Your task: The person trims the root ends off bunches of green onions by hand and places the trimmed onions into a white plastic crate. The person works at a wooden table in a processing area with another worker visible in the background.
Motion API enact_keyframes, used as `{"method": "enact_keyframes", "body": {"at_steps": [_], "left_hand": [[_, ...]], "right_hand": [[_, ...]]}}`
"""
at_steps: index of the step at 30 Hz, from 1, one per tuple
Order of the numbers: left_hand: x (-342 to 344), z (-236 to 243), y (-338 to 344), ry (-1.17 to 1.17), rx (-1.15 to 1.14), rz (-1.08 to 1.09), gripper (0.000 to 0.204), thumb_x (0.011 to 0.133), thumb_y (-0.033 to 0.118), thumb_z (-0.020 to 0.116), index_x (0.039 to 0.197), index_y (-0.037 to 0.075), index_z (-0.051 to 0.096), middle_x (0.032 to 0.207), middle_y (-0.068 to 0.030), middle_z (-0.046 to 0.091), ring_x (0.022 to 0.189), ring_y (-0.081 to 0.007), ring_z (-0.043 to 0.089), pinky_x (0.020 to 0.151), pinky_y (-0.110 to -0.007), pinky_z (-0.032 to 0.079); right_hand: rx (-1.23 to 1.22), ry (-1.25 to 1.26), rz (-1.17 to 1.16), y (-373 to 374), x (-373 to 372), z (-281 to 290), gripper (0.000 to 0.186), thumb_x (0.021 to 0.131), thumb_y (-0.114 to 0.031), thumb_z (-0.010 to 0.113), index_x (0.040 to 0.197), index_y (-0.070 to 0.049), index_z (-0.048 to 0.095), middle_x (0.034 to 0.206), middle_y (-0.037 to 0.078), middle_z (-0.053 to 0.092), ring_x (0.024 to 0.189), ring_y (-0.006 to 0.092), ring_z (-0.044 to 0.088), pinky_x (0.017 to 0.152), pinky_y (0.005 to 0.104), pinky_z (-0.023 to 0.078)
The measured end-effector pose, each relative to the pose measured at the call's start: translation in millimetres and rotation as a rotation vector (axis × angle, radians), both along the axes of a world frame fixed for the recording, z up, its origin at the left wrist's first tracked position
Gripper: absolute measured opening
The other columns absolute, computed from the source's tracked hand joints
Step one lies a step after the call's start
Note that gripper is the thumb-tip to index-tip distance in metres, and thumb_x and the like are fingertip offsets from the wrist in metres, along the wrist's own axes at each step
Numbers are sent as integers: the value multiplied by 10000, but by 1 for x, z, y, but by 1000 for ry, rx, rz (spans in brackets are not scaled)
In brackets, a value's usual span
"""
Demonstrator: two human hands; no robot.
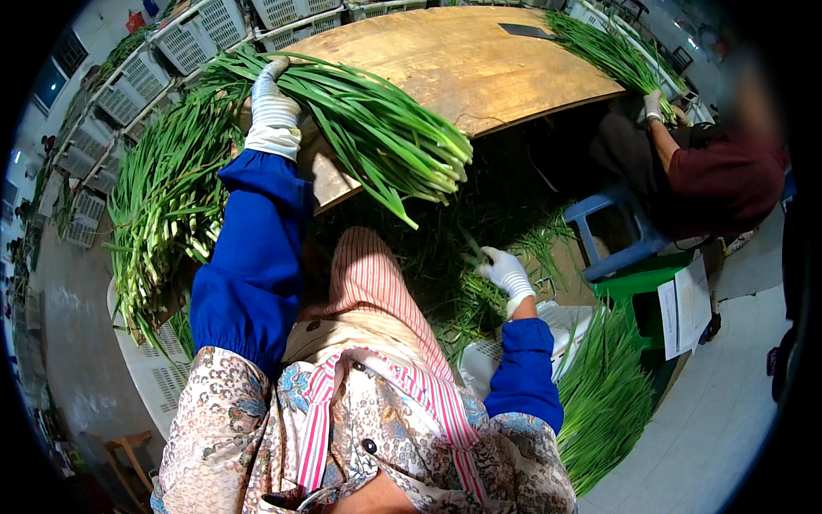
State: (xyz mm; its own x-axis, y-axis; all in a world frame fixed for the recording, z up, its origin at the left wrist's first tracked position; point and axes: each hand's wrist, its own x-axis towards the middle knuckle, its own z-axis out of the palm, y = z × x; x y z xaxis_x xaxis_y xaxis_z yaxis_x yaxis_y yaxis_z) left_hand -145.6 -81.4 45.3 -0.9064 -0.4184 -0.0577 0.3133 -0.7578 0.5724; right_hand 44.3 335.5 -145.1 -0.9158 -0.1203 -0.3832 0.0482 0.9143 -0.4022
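My left hand, white-gloved, grips a bunch of long green chives with pale stem ends over the front edge of a wooden table. A large heap of chives lies beside that arm at the left. My right hand, also gloved, is low at the centre right, fingers curled among loose leaf scraps; what they hold is unclear. Below it a white crate stands beside a pile of chives.
A co-worker at the right handles chives beside a blue stool and green seat with a white sheet. Stacked white crates line the back and left. Scraps litter the shadowed floor under the table.
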Motion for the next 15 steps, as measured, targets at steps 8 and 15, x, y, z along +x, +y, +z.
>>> {"method": "enact_keyframes", "body": {"at_steps": [8,15], "left_hand": [[2,49,26,98,-133,-347,97,823,78,611,901,20,615,845,-120,664,758,-284,648,743,-427,552],[-15,66,54,60,-262,-525,333,817,126,663,1121,23,575,1026,-115,644,864,-234,623,780,-336,516]], "right_hand": [[-386,917,219,-97,-33,202,1014,607,-402,794,1421,-80,280,1328,216,433,1192,371,458,1016,404,373],[-366,757,253,-115,-83,191,745,739,-261,616,1391,-62,315,1123,265,551,1010,401,564,871,432,468]]}}
